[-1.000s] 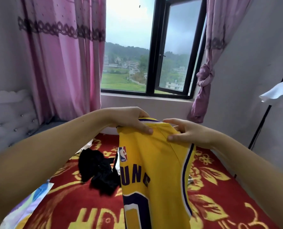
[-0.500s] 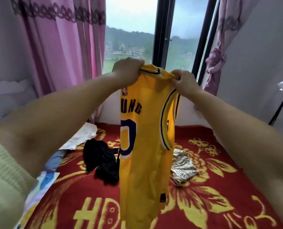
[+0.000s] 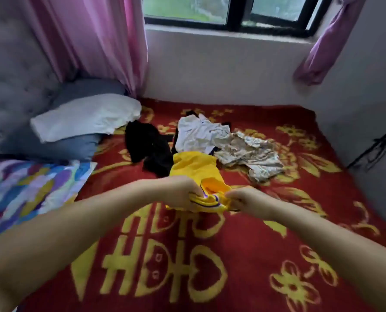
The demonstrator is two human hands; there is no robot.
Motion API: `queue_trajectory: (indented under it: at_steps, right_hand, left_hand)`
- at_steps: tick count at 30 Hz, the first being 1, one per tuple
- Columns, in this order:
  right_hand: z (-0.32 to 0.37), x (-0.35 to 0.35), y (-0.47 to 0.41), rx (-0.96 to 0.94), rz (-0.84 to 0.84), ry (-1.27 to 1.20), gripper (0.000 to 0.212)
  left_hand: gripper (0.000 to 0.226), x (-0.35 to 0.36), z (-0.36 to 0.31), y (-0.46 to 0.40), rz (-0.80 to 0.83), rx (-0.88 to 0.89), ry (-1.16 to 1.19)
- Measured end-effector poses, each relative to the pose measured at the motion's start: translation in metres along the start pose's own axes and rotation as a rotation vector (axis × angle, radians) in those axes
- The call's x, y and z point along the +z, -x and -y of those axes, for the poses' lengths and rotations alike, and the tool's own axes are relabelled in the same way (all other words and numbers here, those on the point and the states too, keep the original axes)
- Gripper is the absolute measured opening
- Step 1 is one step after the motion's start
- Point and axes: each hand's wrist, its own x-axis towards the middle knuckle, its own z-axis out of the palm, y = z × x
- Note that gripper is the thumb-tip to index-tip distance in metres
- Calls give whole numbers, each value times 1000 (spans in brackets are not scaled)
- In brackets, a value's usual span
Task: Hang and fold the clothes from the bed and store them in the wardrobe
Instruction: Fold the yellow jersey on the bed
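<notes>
Jersey (image 3: 194, 167), yellow, low over red blanket (image 3: 210, 266), top edge bunched, gripped by left hand (image 3: 183, 192) and right hand (image 3: 243, 199). Unfolded. Black garment (image 3: 147, 143), white shirt (image 3: 198, 131), patterned cloth (image 3: 250, 154) wait; wardrobe unseen.

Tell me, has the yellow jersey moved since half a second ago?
Yes. The yellow jersey was held up in front of the window; now it has come down onto the red blanket, gripped by the left hand and right hand.

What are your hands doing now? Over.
Both hands, left and right, gripping yellow jersey low over bed. Black clothes beside it. Nothing blocking.
</notes>
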Motion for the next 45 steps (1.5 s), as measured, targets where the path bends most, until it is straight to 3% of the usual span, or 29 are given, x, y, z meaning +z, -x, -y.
queue_trajectory:
  at_steps: [6,9,12,16,19,21,24,28,32,35,39,42,45]
  right_hand:
    - [-39,206,39,66,300,-139,37]
    - [-50,270,50,21,463,-154,31]
    - [-67,288,31,75,478,-214,32]
    - [-105,274,-42,210,289,-288,41]
    - [-133,263,-101,320,169,-253,45]
    - [-145,265,-127,373,24,-116,47]
    - [-140,293,-129,329,-92,110,54]
    - [-117,341,-64,10,145,323,86]
    - [-140,364,-41,100,358,420,104]
    - [-138,369,-58,146,370,440,89]
    - [-129,360,-66,179,423,407,70]
    - [-114,339,-62,162,653,312,70]
    - [-96,317,-42,79,911,66,70]
  left_hand:
    - [25,218,17,-6,376,-93,197]
    - [23,280,19,-5,558,-90,304]
    - [13,299,41,-24,642,-139,415]
    - [3,289,108,-79,518,-328,463]
    - [27,273,157,-123,264,-480,471]
    - [55,280,170,-142,68,-535,348]
    - [82,328,155,-138,-2,-513,56]
    - [107,410,117,-84,227,-311,-73]
    - [104,429,118,-75,233,-354,-92]
    - [93,426,121,-86,201,-379,-87]
    - [87,407,116,-91,307,-384,-32]
    - [85,386,104,-83,520,-335,103]
    - [77,366,92,-67,796,-247,351]
